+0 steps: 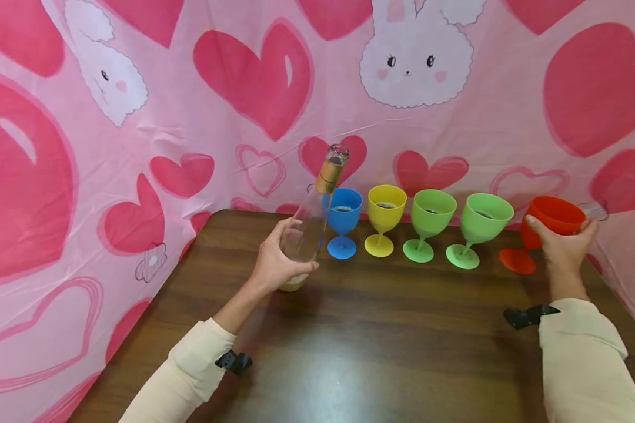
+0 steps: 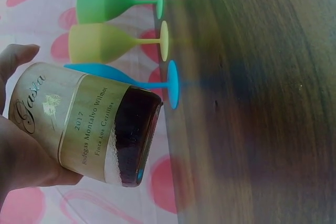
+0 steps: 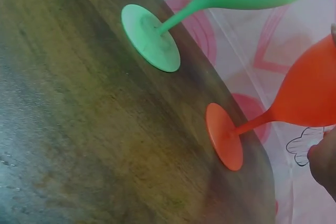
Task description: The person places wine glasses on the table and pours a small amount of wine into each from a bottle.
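Observation:
My left hand (image 1: 272, 261) grips a clear glass wine bottle (image 1: 303, 232) around its body. The bottle leans to the right, uncapped, with a gold band at its neck. In the left wrist view its label and some dark liquid in the bottom show; its base appears lifted off the table. My right hand (image 1: 567, 249) holds a red goblet (image 1: 555, 216) by the bowl, at the right end of a row. The goblet's foot (image 3: 226, 137) seems to rest on the table. Whether it contains anything is hidden.
Left of the red goblet stand a blue goblet (image 1: 343, 220), a yellow goblet (image 1: 386, 216), a green goblet (image 1: 431, 217) and another green goblet (image 1: 481, 226), each with dark liquid inside. They line the back of the brown wooden table (image 1: 370, 329), before a pink heart-patterned cloth (image 1: 233, 106).

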A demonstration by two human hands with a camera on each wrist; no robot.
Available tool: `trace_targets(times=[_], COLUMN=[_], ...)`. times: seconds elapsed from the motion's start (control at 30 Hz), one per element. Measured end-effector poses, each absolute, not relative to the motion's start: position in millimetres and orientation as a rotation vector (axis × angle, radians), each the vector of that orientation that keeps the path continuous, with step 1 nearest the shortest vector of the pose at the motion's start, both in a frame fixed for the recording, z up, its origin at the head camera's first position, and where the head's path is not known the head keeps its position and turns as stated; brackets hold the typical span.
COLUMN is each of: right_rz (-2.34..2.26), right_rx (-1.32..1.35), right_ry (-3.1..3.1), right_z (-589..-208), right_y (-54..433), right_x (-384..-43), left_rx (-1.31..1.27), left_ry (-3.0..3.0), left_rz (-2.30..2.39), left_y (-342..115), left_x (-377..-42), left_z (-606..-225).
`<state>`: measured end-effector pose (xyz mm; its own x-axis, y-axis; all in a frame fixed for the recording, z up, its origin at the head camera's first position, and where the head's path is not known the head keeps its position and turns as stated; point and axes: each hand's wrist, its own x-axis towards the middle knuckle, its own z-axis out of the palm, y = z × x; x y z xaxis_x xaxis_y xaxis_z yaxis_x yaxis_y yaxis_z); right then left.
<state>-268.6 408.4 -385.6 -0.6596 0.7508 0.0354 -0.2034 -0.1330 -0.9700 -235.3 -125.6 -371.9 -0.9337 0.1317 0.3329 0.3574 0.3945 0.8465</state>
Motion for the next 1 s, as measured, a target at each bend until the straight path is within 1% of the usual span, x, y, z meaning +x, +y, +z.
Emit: trace_targets(times=[0.27, 0.43, 0.57, 0.7, 0.83, 1.0], right_rz=[1.768, 1.801, 1.816, 1.775, 1.799, 1.985], right_rx=[-0.780, -0.849, -0.820, -0.632, -0.417, -0.005], right_ry=[-1.630, -1.656, -1.611, -1.497, -1.421, -1.368], right_z=[-387, -385, -381, -370, -354, -341], right_y=[417, 421, 418, 405, 381, 340], right_x=[-269, -261, -248, -233, -217, -206], left_rx=[-0.434, -0.438, -0.436, -0.436, -0.436, -0.429], left_ry=[-2.457, -2.466, -2.479, -2.488, -2.486, -2.497], left_rz=[-1.566, -1.570, -1.561, -1.550, -1.534, -1.515], left_y=[-124, -123, -123, -122, -124, -124], left_x=[-234, -234, -234, -235, -236, -237], left_z=[-372, -373, -373, -373, -372, -372])
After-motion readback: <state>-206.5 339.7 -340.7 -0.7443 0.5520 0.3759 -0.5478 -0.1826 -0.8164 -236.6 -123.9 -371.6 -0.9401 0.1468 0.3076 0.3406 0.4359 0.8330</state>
